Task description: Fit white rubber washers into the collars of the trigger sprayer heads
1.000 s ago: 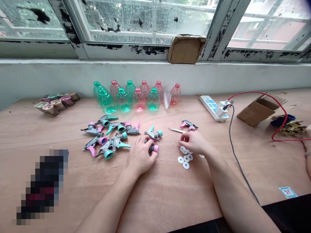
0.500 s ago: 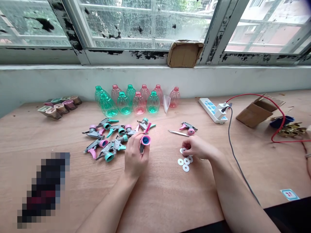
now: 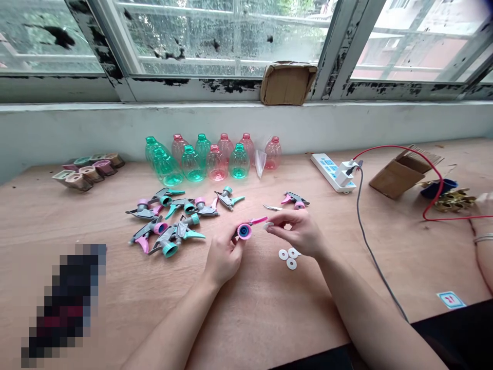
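Observation:
My left hand (image 3: 223,259) is shut on a trigger sprayer head (image 3: 244,231), with its pink collar and blue inside facing right and its pink trigger pointing right. My right hand (image 3: 296,231) is just right of it, pinching a small white washer (image 3: 268,225) at the fingertips, a little apart from the collar. Three more white washers (image 3: 288,258) lie below that hand. Tweezers (image 3: 272,207) and another sprayer head (image 3: 296,199) lie just beyond it. Several grey sprayer heads (image 3: 165,223) with pink or teal parts lie left of my left hand.
Several teal and pink plastic bottles (image 3: 192,163) stand along the wall behind the wooden table (image 3: 262,318). Small caps (image 3: 84,172) sit far left, and a pixelated object (image 3: 63,306) lies near. A power strip (image 3: 331,172), cables and a cardboard box (image 3: 400,177) are right, beside another person's hand (image 3: 483,205).
My left hand has turned the sprayer head onto its side. My right hand has moved left with a washer from the pile. Another person's hand has appeared at the right edge.

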Action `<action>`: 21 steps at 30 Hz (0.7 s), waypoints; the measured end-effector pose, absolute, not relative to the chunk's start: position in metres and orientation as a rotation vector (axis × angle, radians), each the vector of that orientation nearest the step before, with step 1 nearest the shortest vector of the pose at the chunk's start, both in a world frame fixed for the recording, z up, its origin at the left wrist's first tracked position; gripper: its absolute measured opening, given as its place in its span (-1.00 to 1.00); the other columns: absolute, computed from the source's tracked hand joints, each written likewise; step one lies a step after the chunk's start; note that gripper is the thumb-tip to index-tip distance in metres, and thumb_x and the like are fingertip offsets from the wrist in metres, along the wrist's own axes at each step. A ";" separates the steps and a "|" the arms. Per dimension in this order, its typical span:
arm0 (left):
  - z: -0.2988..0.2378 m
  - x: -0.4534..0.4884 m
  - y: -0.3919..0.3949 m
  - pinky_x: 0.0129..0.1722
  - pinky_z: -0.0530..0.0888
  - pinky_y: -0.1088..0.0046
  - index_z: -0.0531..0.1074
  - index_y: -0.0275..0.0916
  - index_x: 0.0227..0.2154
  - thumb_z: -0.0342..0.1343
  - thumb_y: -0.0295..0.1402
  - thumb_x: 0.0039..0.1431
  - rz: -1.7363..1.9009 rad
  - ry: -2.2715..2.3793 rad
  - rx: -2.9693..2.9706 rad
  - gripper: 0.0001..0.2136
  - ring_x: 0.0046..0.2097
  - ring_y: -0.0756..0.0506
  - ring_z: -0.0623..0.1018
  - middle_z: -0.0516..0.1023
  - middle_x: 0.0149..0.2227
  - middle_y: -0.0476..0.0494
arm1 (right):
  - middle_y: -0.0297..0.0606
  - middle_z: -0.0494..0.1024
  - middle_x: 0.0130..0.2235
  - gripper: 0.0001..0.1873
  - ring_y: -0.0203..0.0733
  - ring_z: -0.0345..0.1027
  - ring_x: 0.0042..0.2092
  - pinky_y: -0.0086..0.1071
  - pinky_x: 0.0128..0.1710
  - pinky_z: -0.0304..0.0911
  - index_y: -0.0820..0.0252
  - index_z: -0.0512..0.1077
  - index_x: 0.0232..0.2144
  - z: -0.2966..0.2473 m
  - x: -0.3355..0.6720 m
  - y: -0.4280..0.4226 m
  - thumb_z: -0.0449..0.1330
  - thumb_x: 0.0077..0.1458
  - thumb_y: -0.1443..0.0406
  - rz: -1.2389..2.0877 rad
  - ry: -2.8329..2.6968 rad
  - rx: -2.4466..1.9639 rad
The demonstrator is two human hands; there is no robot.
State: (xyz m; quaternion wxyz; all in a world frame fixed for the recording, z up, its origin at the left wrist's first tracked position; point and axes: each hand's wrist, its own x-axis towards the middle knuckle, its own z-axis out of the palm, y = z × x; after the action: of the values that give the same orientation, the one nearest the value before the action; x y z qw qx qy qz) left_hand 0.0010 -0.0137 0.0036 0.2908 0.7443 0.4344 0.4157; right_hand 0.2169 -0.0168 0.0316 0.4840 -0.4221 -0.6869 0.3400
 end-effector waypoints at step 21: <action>-0.006 0.000 -0.014 -0.09 0.46 0.37 0.42 -0.12 0.01 0.00 -0.50 0.24 0.923 1.144 2.195 -0.69 -0.06 -0.11 0.57 0.59 -0.04 -0.10 | -0.31 0.53 -0.56 -0.77 -0.33 0.32 -0.57 -0.46 -0.57 0.24 0.19 0.60 -0.42 0.017 0.202 -0.020 0.26 0.15 0.18 0.679 -1.666 -1.062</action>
State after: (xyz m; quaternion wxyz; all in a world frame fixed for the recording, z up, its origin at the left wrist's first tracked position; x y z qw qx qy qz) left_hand -0.0002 -0.0143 -0.0056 0.2474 0.8051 0.4195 0.3386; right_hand 0.2023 -0.0204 0.0168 0.5022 -0.4395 -0.6897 0.2810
